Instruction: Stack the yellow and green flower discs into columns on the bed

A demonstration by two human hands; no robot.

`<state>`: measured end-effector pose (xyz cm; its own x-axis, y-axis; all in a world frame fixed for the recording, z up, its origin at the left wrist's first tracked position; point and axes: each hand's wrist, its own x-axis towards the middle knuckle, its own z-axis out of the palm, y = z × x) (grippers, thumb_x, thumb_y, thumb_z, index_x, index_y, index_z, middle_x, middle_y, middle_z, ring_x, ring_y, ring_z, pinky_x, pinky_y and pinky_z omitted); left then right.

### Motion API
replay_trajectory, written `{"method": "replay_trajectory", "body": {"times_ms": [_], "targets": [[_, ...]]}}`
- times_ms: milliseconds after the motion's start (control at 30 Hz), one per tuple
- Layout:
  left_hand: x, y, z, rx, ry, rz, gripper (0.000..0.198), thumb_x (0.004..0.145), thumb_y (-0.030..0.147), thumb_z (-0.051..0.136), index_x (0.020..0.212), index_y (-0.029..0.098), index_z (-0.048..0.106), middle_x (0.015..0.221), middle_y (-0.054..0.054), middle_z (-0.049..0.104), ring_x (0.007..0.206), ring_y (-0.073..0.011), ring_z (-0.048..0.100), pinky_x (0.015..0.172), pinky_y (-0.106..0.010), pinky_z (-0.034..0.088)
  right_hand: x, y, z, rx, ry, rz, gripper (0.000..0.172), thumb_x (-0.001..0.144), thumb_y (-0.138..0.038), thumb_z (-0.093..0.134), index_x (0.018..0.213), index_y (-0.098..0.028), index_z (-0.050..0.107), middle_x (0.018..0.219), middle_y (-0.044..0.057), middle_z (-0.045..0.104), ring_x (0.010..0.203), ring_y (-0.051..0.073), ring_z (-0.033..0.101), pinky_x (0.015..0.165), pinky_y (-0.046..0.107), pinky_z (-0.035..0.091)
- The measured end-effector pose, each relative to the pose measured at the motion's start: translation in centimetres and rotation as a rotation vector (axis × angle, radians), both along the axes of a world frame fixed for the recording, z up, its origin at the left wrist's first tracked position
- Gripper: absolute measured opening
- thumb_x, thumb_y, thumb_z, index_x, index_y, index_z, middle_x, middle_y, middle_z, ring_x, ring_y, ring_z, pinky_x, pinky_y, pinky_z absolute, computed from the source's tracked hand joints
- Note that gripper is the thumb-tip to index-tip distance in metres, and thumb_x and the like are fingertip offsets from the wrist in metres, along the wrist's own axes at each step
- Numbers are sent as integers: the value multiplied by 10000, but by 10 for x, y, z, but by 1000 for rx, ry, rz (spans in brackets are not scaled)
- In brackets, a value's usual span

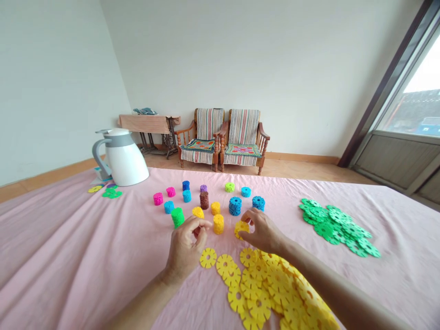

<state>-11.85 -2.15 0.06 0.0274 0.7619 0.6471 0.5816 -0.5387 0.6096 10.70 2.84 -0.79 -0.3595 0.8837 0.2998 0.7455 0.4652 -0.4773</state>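
Note:
My right hand [263, 230] has its thumb and fingers around a yellow notched plastic disc piece [241, 228] on the cloth; how many discs are in it I cannot tell. To its left, my left hand [187, 245] is curled in a pinch, and whatever is between its fingers is hidden. Just beyond the left fingertips stands a stack of yellow discs [218, 224]. Two more yellow stacks, one [215, 208] behind it and one [198, 212] partly covered by my left hand, are close by. A heap of loose yellow discs [259, 282] lies below my hands, partly under my right forearm.
Short stacks in several colours, such as green [177, 217], brown [204, 200] and blue [235, 206], stand farther back. Loose green discs [338, 224] lie at right. A white jug [127, 158] is at the back left of the pink cloth [85, 256]. Two wooden chairs [242, 137] stand beyond.

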Motion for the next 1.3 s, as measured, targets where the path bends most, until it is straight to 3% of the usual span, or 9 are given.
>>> {"method": "replay_trajectory", "body": {"times_ms": [200,333,567,833,1033,1167,1300], "targets": [[-1,0,0,18,19,-2,174,786,103,471,773,184,624,701,7,618,610,-132,571,584,-236,448,1,-4,0,-31,-27,4,172,684,-249,666,823,-174,599,841,50,578,790,187,549,722,308,441],[-1,1,1,26,23,-3,173,785,104,472,764,179,626,706,4,622,619,-131,574,583,-233,447,3,-6,3,-53,-16,16,289,693,-264,669,954,-161,600,897,66,598,809,192,558,746,319,449],[0,1,0,21,17,2,186,771,95,463,767,183,627,702,13,623,592,-123,576,565,-222,449,3,-7,-3,-64,0,47,434,636,-149,675,1058,-135,576,954,93,612,805,191,570,766,323,459],[0,0,1,17,13,-2,180,772,97,466,766,181,625,702,11,625,594,-123,575,567,-223,447,0,-6,-9,-43,51,85,441,648,-108,636,1080,-123,548,950,95,607,787,185,571,752,325,467],[1,1,1,9,8,5,182,767,99,460,759,182,621,693,11,621,589,-126,580,562,-224,447,8,-32,17,-42,43,78,219,700,-150,597,919,-155,594,878,66,599,814,186,567,764,330,454],[1,2,-1,4,29,2,181,767,104,464,760,186,625,685,14,615,587,-127,578,562,-225,446,9,-63,39,-182,-140,174,332,669,-222,651,997,-173,630,970,93,607,906,236,561,812,383,440],[-1,3,-1,2,37,7,190,764,98,461,777,189,628,690,17,618,592,-128,585,568,-226,450,5,-72,42,-214,-217,145,330,691,-284,641,998,-163,644,991,114,606,945,259,550,837,402,426]]}}
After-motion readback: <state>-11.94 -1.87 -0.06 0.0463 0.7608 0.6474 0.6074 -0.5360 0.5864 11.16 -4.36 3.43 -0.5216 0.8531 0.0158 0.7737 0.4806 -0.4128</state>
